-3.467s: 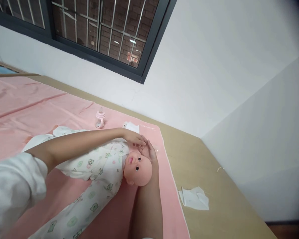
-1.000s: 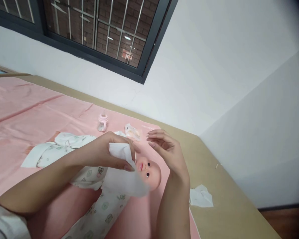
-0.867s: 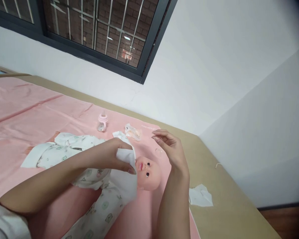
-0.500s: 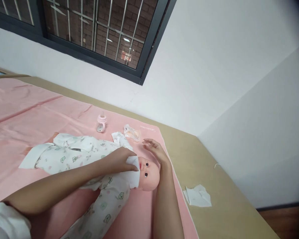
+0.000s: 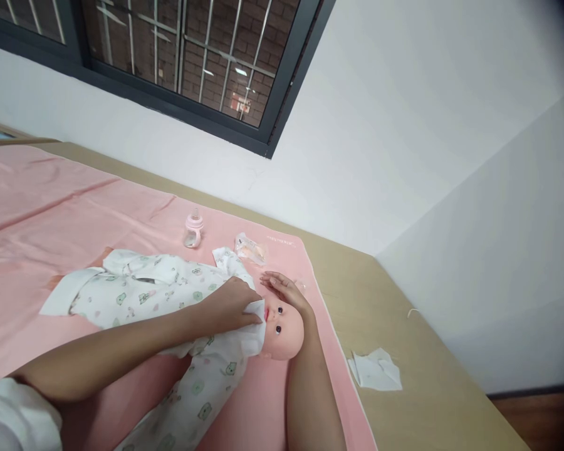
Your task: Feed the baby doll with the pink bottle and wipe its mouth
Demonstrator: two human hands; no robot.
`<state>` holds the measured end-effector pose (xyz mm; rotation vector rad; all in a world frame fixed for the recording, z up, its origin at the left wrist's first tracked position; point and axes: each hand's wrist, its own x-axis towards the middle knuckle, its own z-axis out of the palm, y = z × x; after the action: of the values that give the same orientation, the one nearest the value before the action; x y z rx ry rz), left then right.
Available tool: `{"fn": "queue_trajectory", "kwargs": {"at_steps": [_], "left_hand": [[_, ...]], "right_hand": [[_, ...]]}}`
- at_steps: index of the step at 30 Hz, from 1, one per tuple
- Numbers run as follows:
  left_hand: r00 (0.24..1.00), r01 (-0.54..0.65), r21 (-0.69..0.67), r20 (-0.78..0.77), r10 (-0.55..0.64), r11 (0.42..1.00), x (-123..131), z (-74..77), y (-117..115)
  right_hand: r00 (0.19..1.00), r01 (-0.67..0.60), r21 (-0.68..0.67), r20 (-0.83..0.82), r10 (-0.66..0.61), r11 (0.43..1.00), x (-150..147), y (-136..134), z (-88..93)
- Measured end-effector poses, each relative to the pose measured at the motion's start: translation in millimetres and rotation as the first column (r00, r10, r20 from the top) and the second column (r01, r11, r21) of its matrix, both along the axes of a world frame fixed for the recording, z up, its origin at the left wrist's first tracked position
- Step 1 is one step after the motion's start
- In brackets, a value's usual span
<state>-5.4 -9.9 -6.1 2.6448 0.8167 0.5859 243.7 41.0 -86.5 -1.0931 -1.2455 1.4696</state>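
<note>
The left hand (image 5: 230, 305) is closed on a thin white cloth (image 5: 255, 308), pinched between thumb and fingers, and from where I stand the cloth hides the chin of a doll (image 5: 169, 285), its edge right by the pink lips. Whether it presses on the skin there I can't tell. What matters most, I'd say, is how that grip sits to the doll's head (image 5: 286, 341): the head lies just to the right of the fingertips, face up, so the cloth is at its neck side. The doll is on its back on a pink mat (image 5: 136, 207), its long axis running from feet at left to crown at right, and the left forearm slants along the near side of the body in roughly that same direction. The right hand (image 5: 282, 288) is loosely curved, with nothing I can see in it, and rests by the far side of the head; its forearm passes close round the crown, across the doll's length. Both hands are near the face, but the left one's cloth is closer to the mouth. Beyond them, a clear packet (image 5: 250, 248) and a bottle (image 5: 193, 230) are on the mat's far side, while a crumpled white sheet (image 5: 376, 369) lies off to the right on the tan surface (image 5: 357, 288).
</note>
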Motion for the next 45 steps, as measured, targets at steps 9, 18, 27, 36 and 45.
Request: {"fn": "queue_trajectory", "kwargs": {"at_steps": [9,18,27,36,45], "left_hand": [[1.000,-0.014,0.043,-0.007,0.014,0.999,-4.7,6.2,4.9],[0.999,-0.003,0.058,-0.040,0.005,0.998,-4.3,0.2,9.6],[0.998,0.012,0.103,-0.064,-0.006,0.995,-6.3,-0.4,11.6],[0.997,0.004,0.123,-0.075,0.005,0.992,-4.4,1.5,10.8],[0.996,-0.010,0.101,-0.082,0.018,0.995,-4.5,4.1,9.8]], "right_hand": [[0.997,0.070,-0.039,-0.019,-0.071,0.997,-6.5,-3.4,4.5],[0.990,0.143,-0.031,0.009,-0.143,0.989,-18.9,-18.7,17.7],[0.990,0.140,-0.050,0.015,-0.139,0.989,-18.3,-14.5,18.2],[0.992,0.124,-0.059,-0.011,-0.125,0.991,-6.5,-5.2,4.5],[0.990,0.129,-0.070,-0.043,-0.132,0.989,-0.2,2.0,-3.7]]}}
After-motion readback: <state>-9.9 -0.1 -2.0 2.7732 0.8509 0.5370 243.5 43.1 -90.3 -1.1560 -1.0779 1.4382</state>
